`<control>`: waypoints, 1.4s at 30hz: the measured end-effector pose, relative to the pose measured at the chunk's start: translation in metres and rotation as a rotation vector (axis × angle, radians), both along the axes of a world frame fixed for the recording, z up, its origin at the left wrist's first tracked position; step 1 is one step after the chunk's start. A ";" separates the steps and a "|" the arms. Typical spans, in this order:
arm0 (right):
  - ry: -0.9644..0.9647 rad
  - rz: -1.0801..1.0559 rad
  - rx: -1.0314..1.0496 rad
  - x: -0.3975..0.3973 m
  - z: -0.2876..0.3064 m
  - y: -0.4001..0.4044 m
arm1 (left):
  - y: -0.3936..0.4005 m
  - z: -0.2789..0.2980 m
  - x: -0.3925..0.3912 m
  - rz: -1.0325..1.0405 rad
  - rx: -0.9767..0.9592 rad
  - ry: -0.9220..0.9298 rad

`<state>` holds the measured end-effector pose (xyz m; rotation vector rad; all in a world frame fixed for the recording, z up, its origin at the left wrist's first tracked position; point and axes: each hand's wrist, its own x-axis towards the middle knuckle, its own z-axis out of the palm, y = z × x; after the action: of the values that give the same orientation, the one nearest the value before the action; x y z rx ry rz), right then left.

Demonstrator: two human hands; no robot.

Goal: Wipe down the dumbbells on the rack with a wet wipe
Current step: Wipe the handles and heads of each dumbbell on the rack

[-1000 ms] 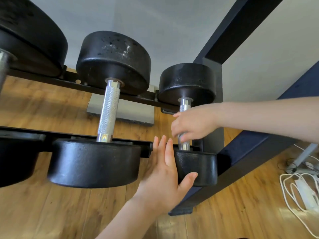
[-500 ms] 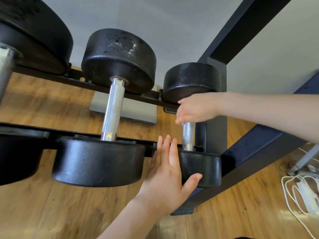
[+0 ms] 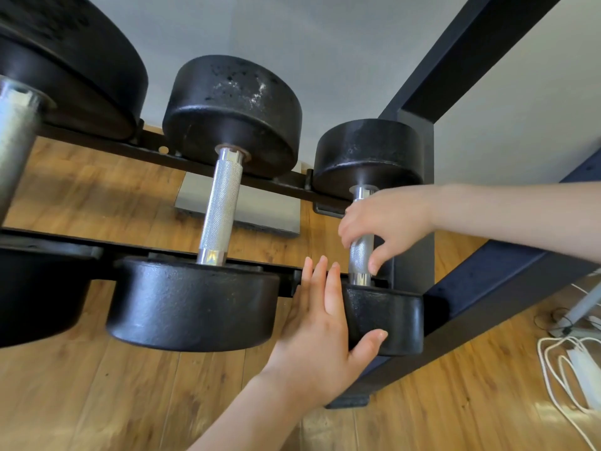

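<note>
Dumbbells sit in a row on a black rack (image 3: 461,73) that crosses the frame from left to right. The largest dumbbell (image 3: 58,60) fills the upper left corner, only partly in view. The middle dumbbell (image 3: 224,203) lies at centre, its knurled silver handle bare between two black heads. The smallest dumbbell (image 3: 374,157) rests at right of centre, against the rack's upright post. The left hand (image 3: 322,333) lies flat with straight fingers against the side of this dumbbell's near head, thumb spread beneath it. The right hand (image 3: 387,219) curls fingers and thumb around its silver handle; no wipe shows in the grip. White cables (image 3: 562,369) lie on the wooden floor (image 3: 97,402) at lower right.
</note>
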<state>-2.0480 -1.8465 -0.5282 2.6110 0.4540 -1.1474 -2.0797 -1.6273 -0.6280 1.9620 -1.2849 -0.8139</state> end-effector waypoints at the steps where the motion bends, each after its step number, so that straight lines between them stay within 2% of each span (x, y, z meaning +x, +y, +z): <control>1: 0.015 0.002 0.019 -0.001 -0.001 0.001 | 0.000 0.000 0.000 0.001 0.000 0.001; 7: -0.034 0.037 -0.031 0.007 0.002 -0.003 | -0.001 0.000 -0.001 0.007 -0.010 0.015; 10: 0.047 0.066 0.013 -0.003 -0.012 0.011 | -0.001 0.000 -0.001 0.008 -0.002 0.016; 15: 0.008 0.000 -0.046 0.010 0.004 -0.003 | 0.000 0.000 -0.001 0.000 -0.003 0.007; 20: 0.047 0.108 -0.089 -0.008 -0.010 0.013 | -0.001 -0.001 -0.001 0.000 -0.007 0.000; 23: 0.027 0.024 -0.076 -0.004 0.001 0.007 | 0.000 -0.002 -0.002 0.005 -0.014 0.008; 28: -0.172 -0.196 0.026 -0.013 0.001 -0.001 | 0.000 -0.002 -0.001 0.008 -0.022 0.015; 30: -0.392 -0.393 0.160 -0.033 -0.002 0.009 | 0.000 -0.002 0.000 0.005 -0.012 0.016; 33: -0.958 -0.859 0.411 -0.065 -0.007 0.026 | 0.000 -0.001 -0.001 0.009 -0.003 0.029; 35: -1.181 -1.185 0.505 -0.075 -0.019 0.036 | -0.001 -0.001 -0.001 0.018 -0.003 0.019; 38: -1.243 -1.719 0.782 -0.067 -0.038 0.047 | -0.001 -0.002 -0.001 0.028 0.013 -0.022; 39: -1.247 -1.794 0.830 -0.063 -0.042 0.048 | -0.002 0.000 -0.001 0.036 0.021 -0.016; 42: -1.230 -1.847 0.857 -0.048 -0.046 0.048 | -0.003 0.006 -0.003 0.060 0.013 0.023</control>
<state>-2.0964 -1.7988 -0.5737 3.1342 -2.3921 1.1330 -2.0826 -1.6306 -0.6223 1.9860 -1.2047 -0.8153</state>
